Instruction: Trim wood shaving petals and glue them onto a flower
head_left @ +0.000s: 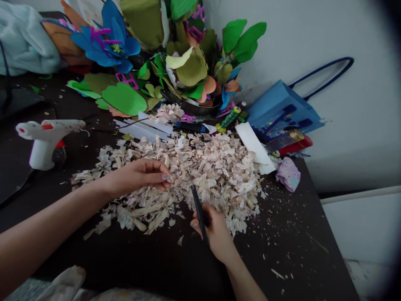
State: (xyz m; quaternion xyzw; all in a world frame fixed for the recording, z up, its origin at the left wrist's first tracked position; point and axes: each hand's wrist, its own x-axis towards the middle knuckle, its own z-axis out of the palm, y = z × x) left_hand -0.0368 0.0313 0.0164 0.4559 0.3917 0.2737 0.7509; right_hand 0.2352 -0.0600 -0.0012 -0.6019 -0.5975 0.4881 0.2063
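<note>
A wide heap of pale, cream-coloured cut scraps [216, 167] covers the middle of the dark table [297, 234]. My left hand [140, 175] reaches in from the left with its fingers pinched on a small pale piece at the heap's near side. My right hand [214, 230] is closed around the black handles of a pair of scissors [196, 196]. The thin blades point up and away, toward the piece in my left hand.
A white glue gun [44, 138] stands at the left. Paper flowers and leaves in blue, green and orange [175, 58] crowd the back. A blue bag [282, 106], a green thread spool [230, 118], a red tube [291, 144], white strips and a crumpled lilac wad [288, 173] lie at the right.
</note>
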